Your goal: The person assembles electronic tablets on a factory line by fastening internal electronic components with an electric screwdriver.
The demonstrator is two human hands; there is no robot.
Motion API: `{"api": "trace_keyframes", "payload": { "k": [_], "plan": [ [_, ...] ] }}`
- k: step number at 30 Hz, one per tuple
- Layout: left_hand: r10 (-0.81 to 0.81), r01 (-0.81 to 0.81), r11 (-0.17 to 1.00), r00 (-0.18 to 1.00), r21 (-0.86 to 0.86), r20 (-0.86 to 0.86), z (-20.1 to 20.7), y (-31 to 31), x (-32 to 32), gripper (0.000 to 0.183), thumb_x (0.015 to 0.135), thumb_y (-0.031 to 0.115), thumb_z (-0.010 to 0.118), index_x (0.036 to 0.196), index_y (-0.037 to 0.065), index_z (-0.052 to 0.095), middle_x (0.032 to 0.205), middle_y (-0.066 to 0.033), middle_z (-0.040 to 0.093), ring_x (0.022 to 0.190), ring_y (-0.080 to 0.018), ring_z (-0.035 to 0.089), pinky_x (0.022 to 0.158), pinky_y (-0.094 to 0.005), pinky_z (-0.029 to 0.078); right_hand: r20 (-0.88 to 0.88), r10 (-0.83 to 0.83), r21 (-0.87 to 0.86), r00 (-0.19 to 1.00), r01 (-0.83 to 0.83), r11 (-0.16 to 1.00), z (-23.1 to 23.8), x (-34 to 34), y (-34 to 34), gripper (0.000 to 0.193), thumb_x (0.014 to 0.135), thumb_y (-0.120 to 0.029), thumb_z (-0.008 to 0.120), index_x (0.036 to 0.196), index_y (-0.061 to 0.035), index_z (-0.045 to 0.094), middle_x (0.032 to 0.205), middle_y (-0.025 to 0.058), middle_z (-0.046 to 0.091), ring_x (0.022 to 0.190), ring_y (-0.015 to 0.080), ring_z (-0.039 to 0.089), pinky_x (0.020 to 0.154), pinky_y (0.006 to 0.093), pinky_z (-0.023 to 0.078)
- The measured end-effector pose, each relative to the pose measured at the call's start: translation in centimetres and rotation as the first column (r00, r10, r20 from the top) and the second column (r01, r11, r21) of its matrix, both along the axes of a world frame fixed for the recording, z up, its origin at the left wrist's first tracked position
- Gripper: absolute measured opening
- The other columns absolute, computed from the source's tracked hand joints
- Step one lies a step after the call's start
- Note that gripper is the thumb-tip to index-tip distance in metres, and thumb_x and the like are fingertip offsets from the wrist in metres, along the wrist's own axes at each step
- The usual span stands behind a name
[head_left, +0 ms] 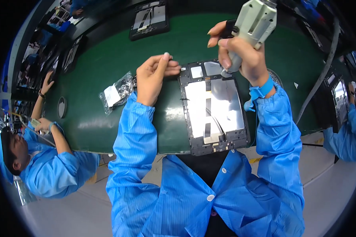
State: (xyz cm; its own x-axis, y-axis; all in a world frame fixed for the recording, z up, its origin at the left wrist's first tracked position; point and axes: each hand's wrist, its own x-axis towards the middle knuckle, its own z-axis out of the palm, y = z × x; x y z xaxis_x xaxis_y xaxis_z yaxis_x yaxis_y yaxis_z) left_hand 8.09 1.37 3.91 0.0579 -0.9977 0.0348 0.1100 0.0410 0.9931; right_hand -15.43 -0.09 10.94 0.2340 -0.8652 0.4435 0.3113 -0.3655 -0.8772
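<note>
An opened tablet [235, 106] lies on the green work mat, its near end at the table's front edge. It has a black frame, silvery plates and flat ribbon cables. My right hand [247, 59] is wrapped round a pale grey-green electric screwdriver [256, 21], whose lower end is over the tablet's far right part. Whether the tip touches is hidden. A blue strap [262, 90] circles my right wrist. By the tablet's far left corner is my left hand [152, 77], thumb raised and fingers stretched toward the frame; no held thing shows in it.
A clear bag [118, 93] of small metal parts lies left of my left hand. A small round dish [61, 107] sits farther left. Another opened tablet [149, 19] rests at the far side. A grey cable [322, 75] hangs at right. Co-workers in blue sit on both sides.
</note>
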Motion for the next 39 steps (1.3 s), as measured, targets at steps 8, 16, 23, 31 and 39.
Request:
{"api": "trace_keyframes", "payload": {
  "k": [8,16,23,31,39],
  "plan": [
    [-0.060,0.060,0.998,0.997,0.001,-0.042,-0.7,1.2,0.8,0.031,0.097,0.010,0.064,0.122,-0.006,0.055,0.100,-0.0185,0.070,0.091,-0.0210,0.070,0.079,-0.0299,0.059,-0.051,-0.021,0.096,0.998,0.026,0.995,-0.2,0.9,0.1,0.029,0.077,-0.008,0.054,0.100,0.0075,0.061,0.079,0.0163,0.065,0.046,0.0121,0.053,0.048,0.0279,0.048],
    [-0.044,0.047,0.999,0.957,-0.003,0.285,-2.3,0.0,0.8,0.019,0.086,0.013,0.077,0.097,-0.002,0.076,0.099,-0.0099,0.072,0.092,-0.0129,0.065,0.082,-0.0252,0.050,-0.017,0.000,0.044,1.000,0.001,0.999,-0.3,1.0,-0.9,0.026,0.083,-0.007,0.056,0.102,0.0086,0.063,0.080,0.0155,0.067,0.048,0.0119,0.053,0.048,0.0274,0.046],
    [0.015,0.000,0.999,0.945,-0.047,0.326,-3.2,-0.9,0.9,0.020,0.084,0.016,0.080,0.097,0.001,0.078,0.097,-0.0094,0.071,0.086,-0.0133,0.064,0.076,-0.0245,0.049,0.017,0.005,-0.024,1.000,-0.005,1.000,-0.7,1.5,-1.8,0.020,0.082,-0.003,0.059,0.095,0.0093,0.067,0.071,0.0147,0.068,0.046,0.0138,0.057,0.047,0.0282,0.047],
    [-0.102,0.108,0.994,0.929,0.003,0.355,-2.6,-1.1,1.1,0.027,0.089,0.016,0.074,0.107,-0.004,0.073,0.098,-0.0086,0.074,0.090,-0.0110,0.065,0.082,-0.0252,0.053,-0.075,-0.011,0.025,0.997,0.013,1.000,-0.2,1.7,-0.5,0.032,0.083,-0.010,0.053,0.108,0.0084,0.059,0.083,0.0156,0.065,0.047,0.0106,0.050,0.047,0.0272,0.045],
    [-0.279,0.256,0.960,0.916,0.116,0.289,-2.5,-0.4,1.5,0.028,0.089,0.015,0.074,0.110,-0.003,0.072,0.097,-0.0092,0.074,0.087,-0.0109,0.066,0.079,-0.0230,0.053,-0.027,0.066,0.090,0.997,-0.063,0.994,0.3,3.1,-0.3,0.027,0.078,-0.007,0.056,0.101,0.0066,0.060,0.081,0.0149,0.066,0.047,0.0116,0.052,0.047,0.0275,0.046]
  ]
}}
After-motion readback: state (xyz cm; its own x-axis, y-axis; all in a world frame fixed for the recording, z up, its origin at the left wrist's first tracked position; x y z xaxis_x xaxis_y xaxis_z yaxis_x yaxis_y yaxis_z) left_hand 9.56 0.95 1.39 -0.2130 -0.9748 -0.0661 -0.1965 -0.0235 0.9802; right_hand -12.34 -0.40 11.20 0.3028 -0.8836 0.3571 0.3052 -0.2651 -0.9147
